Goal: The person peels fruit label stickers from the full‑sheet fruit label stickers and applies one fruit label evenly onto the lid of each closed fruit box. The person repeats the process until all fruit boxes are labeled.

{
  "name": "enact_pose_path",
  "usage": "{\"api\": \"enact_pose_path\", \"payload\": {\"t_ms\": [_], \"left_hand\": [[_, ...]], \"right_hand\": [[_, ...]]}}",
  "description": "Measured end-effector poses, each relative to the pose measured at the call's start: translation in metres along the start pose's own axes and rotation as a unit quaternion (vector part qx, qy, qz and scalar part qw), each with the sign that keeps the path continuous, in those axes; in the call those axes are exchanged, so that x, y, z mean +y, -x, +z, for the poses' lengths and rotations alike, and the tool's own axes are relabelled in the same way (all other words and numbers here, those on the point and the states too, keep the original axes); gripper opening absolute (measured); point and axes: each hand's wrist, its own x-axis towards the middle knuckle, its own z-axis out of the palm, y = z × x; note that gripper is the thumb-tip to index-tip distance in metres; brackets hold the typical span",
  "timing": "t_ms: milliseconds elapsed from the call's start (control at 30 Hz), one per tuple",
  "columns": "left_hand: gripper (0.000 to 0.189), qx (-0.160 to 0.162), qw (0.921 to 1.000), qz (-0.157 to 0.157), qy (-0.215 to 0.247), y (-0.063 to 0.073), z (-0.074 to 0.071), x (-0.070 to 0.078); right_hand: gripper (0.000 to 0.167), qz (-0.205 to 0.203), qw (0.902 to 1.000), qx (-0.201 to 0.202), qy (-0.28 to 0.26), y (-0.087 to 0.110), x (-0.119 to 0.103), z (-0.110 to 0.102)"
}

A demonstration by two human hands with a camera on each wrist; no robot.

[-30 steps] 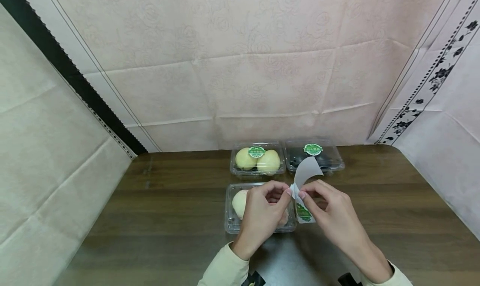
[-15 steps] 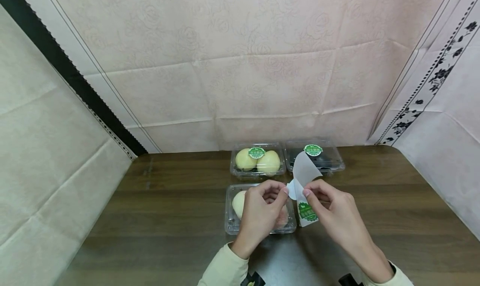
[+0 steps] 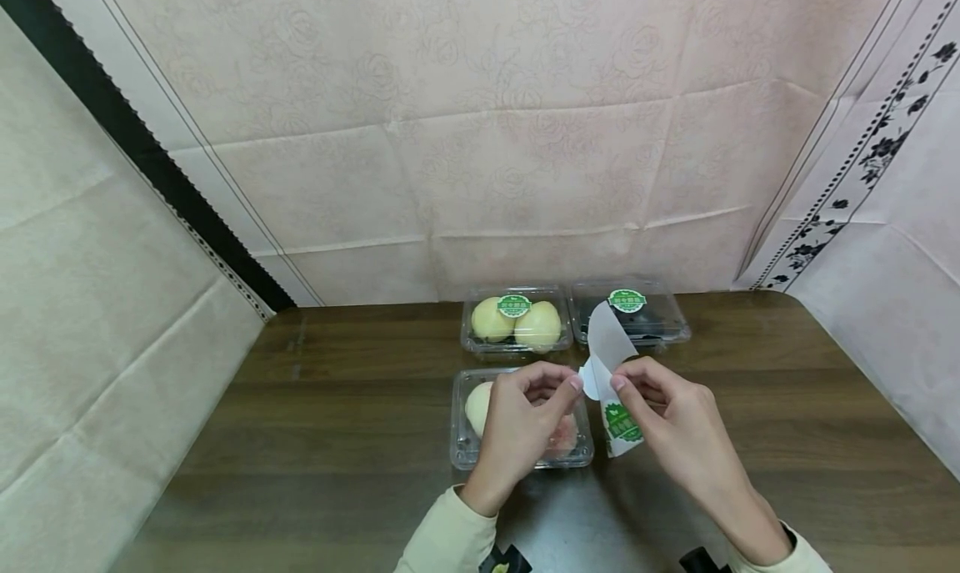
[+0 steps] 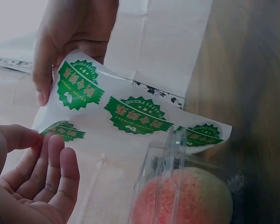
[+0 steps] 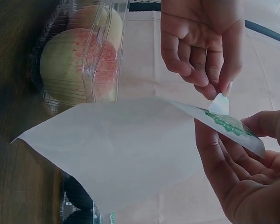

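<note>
My right hand (image 3: 678,427) pinches a white sheet of round green labels (image 3: 609,339) between thumb and fingers, above the table. Several green labels (image 4: 139,115) show on its printed side in the left wrist view. Between the thumb and forefinger of my left hand (image 3: 525,427) is the edge of one sticker (image 5: 219,104), partly lifted off the sheet. Under my left hand sits a clear plastic box (image 3: 467,452) of round fruit, with a red-and-pale peach (image 4: 182,198) in it. The left hand hides part of this box.
Behind stand two more lidded clear boxes, each bearing a green label: one with pale yellow-green fruit (image 3: 537,326), one with dark contents (image 3: 660,316). They stand side by side near the wooden table's (image 3: 337,439) back edge, before a pale cloth backdrop (image 3: 525,173).
My right hand has shifted slightly right with the sheet, whose curled upper part has turned and straightened. More green label shows below that hand. The left hand keeps its pinch almost in place.
</note>
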Motion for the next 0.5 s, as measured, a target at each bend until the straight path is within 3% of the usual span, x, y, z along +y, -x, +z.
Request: {"api": "enact_pose_path", "payload": {"t_ms": [267, 500], "left_hand": [[0.011, -0.019, 0.9981, -0.028, 0.052, -0.0017, -0.0034, -0.0001], [0.011, -0.014, 0.9972, -0.042, 0.061, -0.0029, -0.0024, -0.0004]], "right_hand": [[0.005, 0.009, 1.0, -0.003, 0.002, -0.0008, 0.0002, -0.0022], [0.006, 0.01, 0.9999, -0.004, 0.004, -0.0017, 0.001, -0.0038]]}}
